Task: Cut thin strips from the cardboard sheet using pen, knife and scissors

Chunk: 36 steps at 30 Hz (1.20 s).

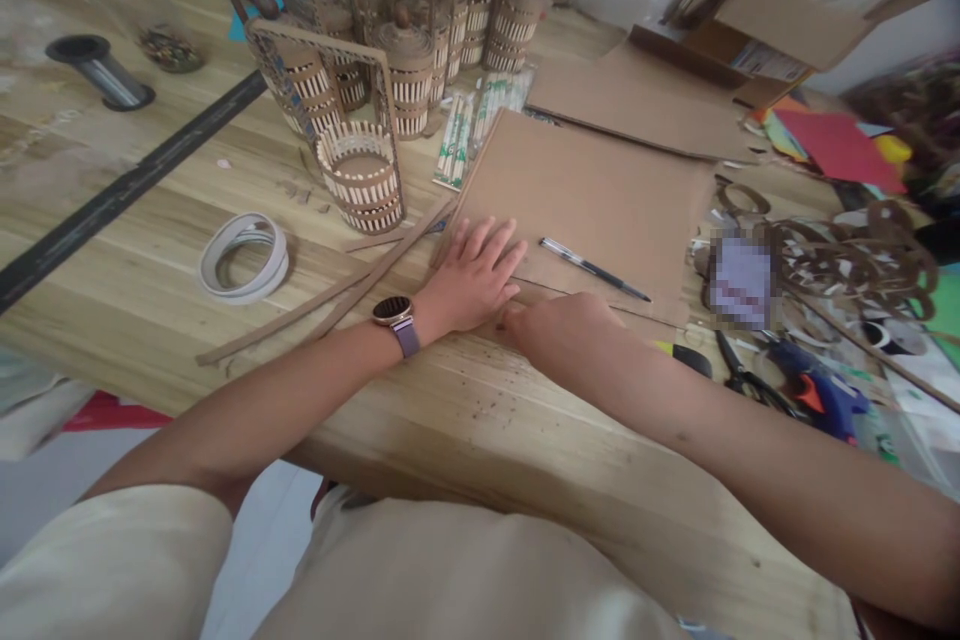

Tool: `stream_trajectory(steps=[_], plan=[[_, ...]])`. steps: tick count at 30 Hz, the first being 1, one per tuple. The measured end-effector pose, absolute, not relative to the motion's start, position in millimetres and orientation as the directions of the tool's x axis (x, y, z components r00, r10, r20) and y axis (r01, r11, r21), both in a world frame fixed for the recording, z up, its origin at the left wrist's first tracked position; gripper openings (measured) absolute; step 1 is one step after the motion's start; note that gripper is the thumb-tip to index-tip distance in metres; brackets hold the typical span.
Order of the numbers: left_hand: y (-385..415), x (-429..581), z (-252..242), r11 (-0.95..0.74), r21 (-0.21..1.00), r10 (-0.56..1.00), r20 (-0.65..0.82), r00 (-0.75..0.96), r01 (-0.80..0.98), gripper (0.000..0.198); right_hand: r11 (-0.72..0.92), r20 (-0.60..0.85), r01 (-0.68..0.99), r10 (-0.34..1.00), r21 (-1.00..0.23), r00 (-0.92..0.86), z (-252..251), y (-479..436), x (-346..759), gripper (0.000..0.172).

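Note:
My left hand [476,275], with a watch on the wrist, lies flat with fingers stretched out on the near left corner of a brown cardboard sheet [592,195]. My right hand [562,325] is curled into a closed grip at the sheet's near edge, right beside the left hand; what its fingers hold is hidden. A black pen [592,269] lies on the cardboard just beyond the right hand. Long thin cardboard strips [337,295] run along the wooden table [150,280] left of my left hand.
A roll of white tape [244,258] lies to the left. Several cardboard-and-stick lanterns [360,175] stand behind. Packs of sticks [459,135], more cardboard [637,95], coloured paper [840,145], cardboard rings [847,260], scissors [750,380] and a blue glue gun [817,395] crowd the right.

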<state>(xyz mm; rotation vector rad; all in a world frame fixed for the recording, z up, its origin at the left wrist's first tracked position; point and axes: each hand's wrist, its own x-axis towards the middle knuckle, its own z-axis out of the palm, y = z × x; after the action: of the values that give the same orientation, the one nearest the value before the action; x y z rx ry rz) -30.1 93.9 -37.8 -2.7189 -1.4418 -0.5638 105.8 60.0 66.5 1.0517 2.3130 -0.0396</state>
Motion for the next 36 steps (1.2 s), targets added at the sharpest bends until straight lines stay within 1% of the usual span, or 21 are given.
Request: stream_trajectory(steps=[3, 8, 14, 18, 28, 31, 33, 36], plan=[[95, -32, -37, -0.578, 0.153, 0.800, 0.303, 0.518, 0.802, 0.055, 0.708, -0.546, 0.663, 0.665, 0.243, -0.509, 63, 59, 112, 0.042], [97, -36, -38, -0.585, 0.159, 0.796, 0.297, 0.527, 0.795, 0.054, 0.735, -0.525, 0.626, 0.652, 0.261, -0.547, 65, 56, 123, 0.045], [97, -37, -37, -0.586, 0.165, 0.799, 0.281, 0.532, 0.793, 0.053, 0.706, -0.602, 0.657, 0.652, 0.263, -0.460, 68, 54, 135, 0.044], [96, -37, -35, -0.588, 0.177, 0.801, 0.268, 0.536, 0.790, 0.053, 0.689, -0.606, 0.688, 0.654, 0.229, -0.453, 59, 53, 150, 0.046], [95, -38, -33, -0.577, 0.192, 0.811, 0.250, 0.528, 0.794, 0.053, 0.642, -0.617, 0.715, 0.688, 0.275, -0.381, 59, 42, 174, 0.049], [95, -37, -34, -0.584, 0.197, 0.806, 0.257, 0.534, 0.787, 0.053, 0.643, -0.592, 0.704, 0.705, 0.302, -0.390, 56, 38, 191, 0.051], [95, -36, -34, -0.580, 0.197, 0.809, 0.253, 0.530, 0.791, 0.053, 0.648, -0.573, 0.700, 0.709, 0.300, -0.411, 55, 39, 201, 0.047], [95, -34, -34, -0.562, 0.189, 0.822, 0.240, 0.517, 0.805, 0.054, 0.650, -0.581, 0.730, 0.684, 0.211, -0.441, 57, 48, 212, 0.032]])
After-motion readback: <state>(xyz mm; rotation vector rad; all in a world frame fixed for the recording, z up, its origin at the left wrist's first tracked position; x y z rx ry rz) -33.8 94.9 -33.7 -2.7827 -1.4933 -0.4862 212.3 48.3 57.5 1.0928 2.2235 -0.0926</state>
